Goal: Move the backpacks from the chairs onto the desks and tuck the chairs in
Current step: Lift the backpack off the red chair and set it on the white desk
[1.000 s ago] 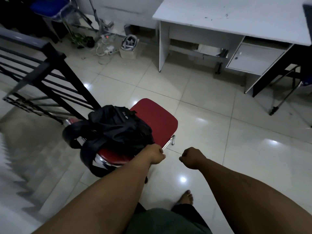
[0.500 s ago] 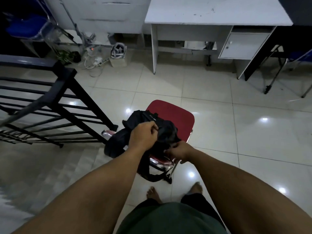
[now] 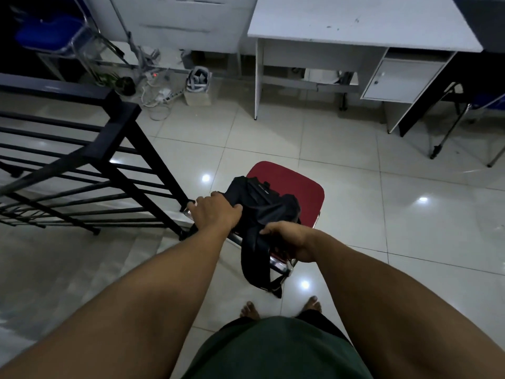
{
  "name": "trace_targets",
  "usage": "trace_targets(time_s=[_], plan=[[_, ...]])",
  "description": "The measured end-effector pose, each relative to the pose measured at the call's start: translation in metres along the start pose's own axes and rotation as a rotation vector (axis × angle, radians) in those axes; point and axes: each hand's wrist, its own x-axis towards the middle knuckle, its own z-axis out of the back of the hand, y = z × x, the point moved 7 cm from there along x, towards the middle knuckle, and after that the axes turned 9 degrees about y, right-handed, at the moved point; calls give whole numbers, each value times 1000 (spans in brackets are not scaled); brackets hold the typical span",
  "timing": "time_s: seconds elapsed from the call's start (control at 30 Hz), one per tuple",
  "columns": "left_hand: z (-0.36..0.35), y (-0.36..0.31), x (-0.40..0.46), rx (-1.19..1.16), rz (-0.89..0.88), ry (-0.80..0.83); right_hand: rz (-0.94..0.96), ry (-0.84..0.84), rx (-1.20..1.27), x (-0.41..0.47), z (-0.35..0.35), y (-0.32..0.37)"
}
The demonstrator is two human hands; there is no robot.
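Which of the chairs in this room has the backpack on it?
The red chair nearest the person, beside the black railing. It carries the black backpack; the blue chair at far left holds none.

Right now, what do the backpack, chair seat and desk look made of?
Backpack: black woven fabric, matte, slumping in soft folds. Chair seat: red padded upholstery, matte, probably cloth or vinyl. Desk: white laminated board, likely; flat, smooth, scuffed top.

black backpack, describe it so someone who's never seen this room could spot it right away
Start at the black stair railing on the left; just right of its foot stands a red-seated chair on the pale tiled floor. The black backpack lies on that seat, a strap hanging off the near edge, with the left hand and right hand on it. It is the only bag in view.
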Motion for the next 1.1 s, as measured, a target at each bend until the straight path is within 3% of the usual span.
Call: trace_targets(time_s=[0.1,0.23,0.4,0.63,0.7,0.8,0.87,1.0,1.1], plan=[[6,-3,18,-42,-137,109,5,-46,78,-1,5,3],[18,-24,29,126,-337,108,16,-108,143,0,14,15],[30,-53,33,365,-619,72,19,-234,-94,-6,36,33],[47,-68,76,255,-664,285,224,-547,-357,-8,68,70],[54,-82,83,323,-725,254,220,-604,-383,-5,75,72],[60,-104,86,506,-825,77,196,-636,-375,-2,84,73],[57,-110,88,489,-816,36,187,-628,-379,-1,89,73],[37,-111,94,177,-689,260,137,-616,-324,-1,97,65],[19,-118,87,158,-687,398,116,-607,-255,-3,102,61]])
